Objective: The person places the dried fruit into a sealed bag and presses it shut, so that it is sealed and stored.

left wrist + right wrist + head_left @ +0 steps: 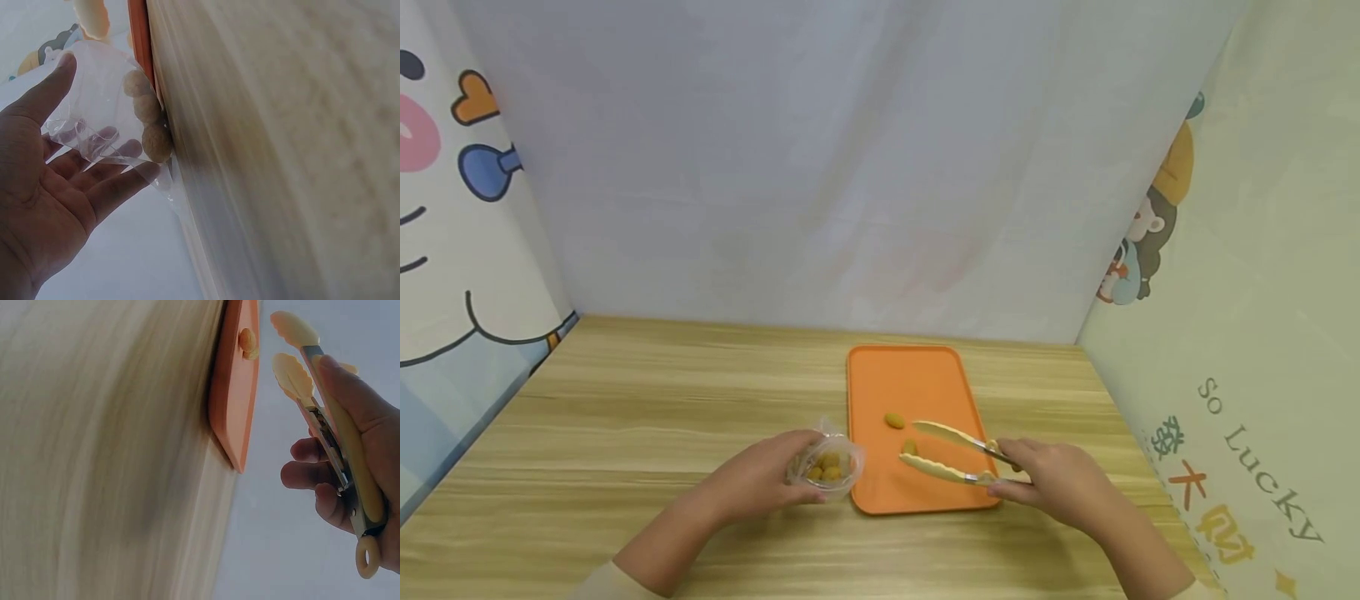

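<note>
Fingers (119, 190) of the left hand (763, 482) fan out opposite the thumb (50, 89), gripping a thin, crinkled clear bag (94, 94) of rough, round brown lumps (147, 107), apparently to keep its mouth open. Right-hand (1060, 483) fingers curl round metal-and-yellow tongs (351, 444), scalloped tips parted seemingly wide enough to straddle a lump. Two more lumps (894, 421) lie on the smooth orange tray (917, 379), its raised rim probably checking rolls, before a pale, soft-creased cloth (775, 167).
</note>
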The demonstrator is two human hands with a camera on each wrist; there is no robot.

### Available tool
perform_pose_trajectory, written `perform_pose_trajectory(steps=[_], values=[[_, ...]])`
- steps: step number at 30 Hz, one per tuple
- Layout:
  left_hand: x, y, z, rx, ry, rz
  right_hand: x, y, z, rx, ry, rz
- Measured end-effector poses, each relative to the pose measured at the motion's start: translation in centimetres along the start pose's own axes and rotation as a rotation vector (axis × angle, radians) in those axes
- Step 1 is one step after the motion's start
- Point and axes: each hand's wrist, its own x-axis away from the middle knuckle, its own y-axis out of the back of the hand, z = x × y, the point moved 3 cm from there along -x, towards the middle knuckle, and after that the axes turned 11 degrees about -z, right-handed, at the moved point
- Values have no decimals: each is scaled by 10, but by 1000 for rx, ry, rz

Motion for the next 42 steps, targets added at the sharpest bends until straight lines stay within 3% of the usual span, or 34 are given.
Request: perform_pose_trajectory(steps=[10,23,42], values=[[1,-2,3,7,-3,1,2,-15,-7,12,-9,47],[1,-2,4,7,-7,4,0,-18,-4,22,-39,74],[3,1,1,9,-6,8,-1,-20,-4,47,-17,60]])
